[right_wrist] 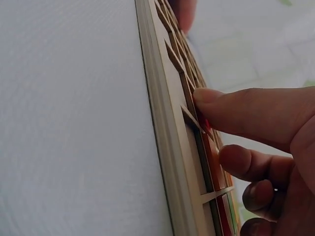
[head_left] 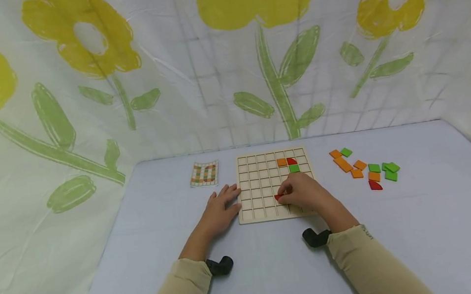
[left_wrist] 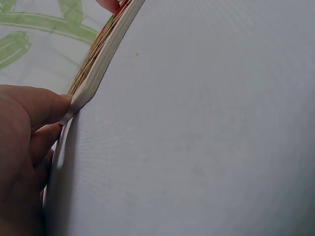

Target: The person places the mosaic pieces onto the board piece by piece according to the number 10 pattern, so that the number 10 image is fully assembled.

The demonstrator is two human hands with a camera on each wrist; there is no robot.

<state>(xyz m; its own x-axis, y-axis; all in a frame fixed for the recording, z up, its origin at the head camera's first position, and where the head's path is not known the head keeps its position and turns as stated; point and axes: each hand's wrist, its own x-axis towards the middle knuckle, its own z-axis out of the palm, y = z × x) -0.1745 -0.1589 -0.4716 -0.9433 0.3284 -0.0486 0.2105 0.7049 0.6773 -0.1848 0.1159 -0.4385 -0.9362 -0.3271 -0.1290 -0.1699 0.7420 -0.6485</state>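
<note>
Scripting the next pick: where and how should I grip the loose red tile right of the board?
Probably pinch the red tile across its straight left edge and curved right edge, coming from above on the near side. It looks flat, those edges look free, and an orange tile sits close at its far side.

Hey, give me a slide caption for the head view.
Right hand touches a red piece on a gridded board; left hand rests at its edge, loose tiles nearby.
</note>
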